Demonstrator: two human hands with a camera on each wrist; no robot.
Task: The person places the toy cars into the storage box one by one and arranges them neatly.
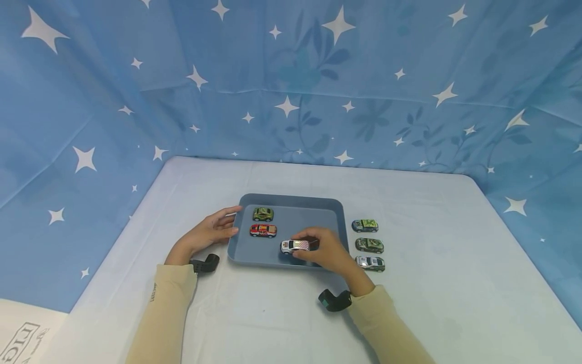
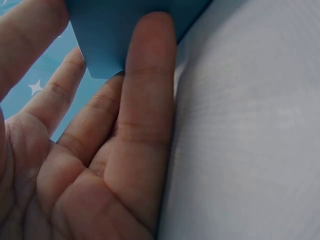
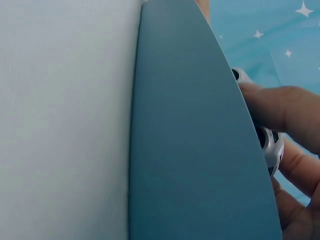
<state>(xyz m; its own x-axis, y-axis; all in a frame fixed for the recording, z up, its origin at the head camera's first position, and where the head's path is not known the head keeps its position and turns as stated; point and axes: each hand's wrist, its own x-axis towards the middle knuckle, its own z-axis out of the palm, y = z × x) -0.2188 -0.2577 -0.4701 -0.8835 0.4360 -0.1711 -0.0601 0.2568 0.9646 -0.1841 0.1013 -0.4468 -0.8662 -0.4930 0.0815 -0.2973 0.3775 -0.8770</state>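
Observation:
Over the front middle of a grey-blue tray (image 1: 313,202), my right hand (image 1: 329,250) pinches a white toy car (image 1: 291,246) between thumb and fingers. From the right wrist view, the tray's outer wall (image 3: 195,135) hides much of that white car (image 3: 272,147). My left hand (image 1: 210,231) rests at the tray's left side with its fingers extended. One fingertip lies against the tray wall (image 2: 100,35) in the left wrist view. Inside the tray, a green camouflage toy car (image 1: 263,214) sits behind a red toy car (image 1: 263,231), both left of the white one.
Right of the tray, three toy cars stand in a column: a blue-and-green one (image 1: 365,225), a camouflage one (image 1: 370,245) and a silver one (image 1: 370,263). A white cloth covers the table (image 1: 254,313). Blue star-patterned fabric (image 1: 254,65) hangs behind.

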